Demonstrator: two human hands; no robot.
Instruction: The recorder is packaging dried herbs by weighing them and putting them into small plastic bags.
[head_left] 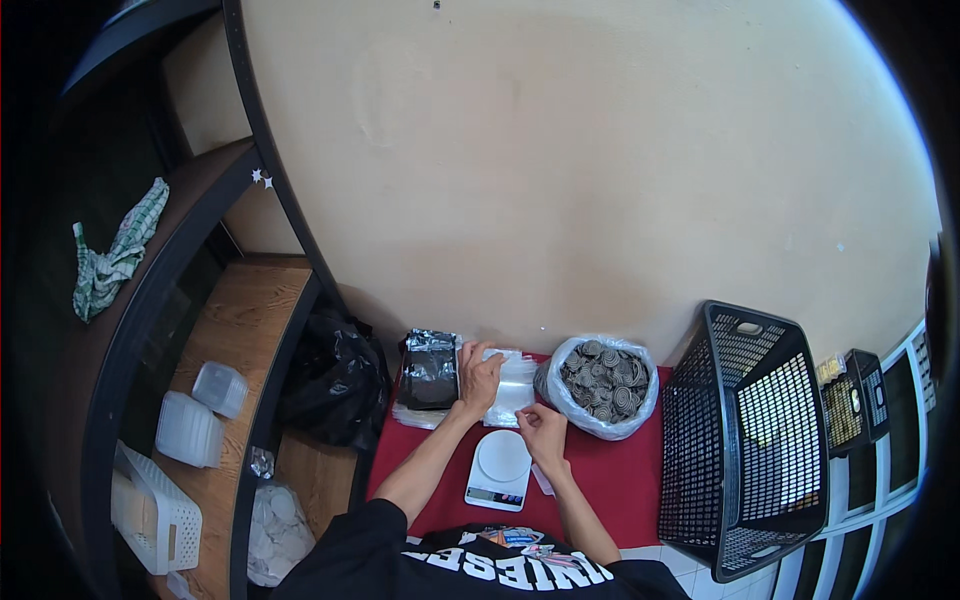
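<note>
- Dark, shiny packets [432, 375] are stacked just left of the left hand.
- The left hand [480, 380], fingers loosely bent, is laid over the clear plastic bags [515, 385]; whether one is gripped cannot be told. The pile is probably best steadied by light pressure.
- A white scale [503, 457] is set nearer the body than both hands; bumping should be avoided.
- The right hand's [543, 432] fingers are drawn narrow by the bags' near corner; whether film is pinched cannot be told. Single layers are best parted by fingertip.
- Dark coils [603, 380] are heaped beyond it, rightward.
</note>
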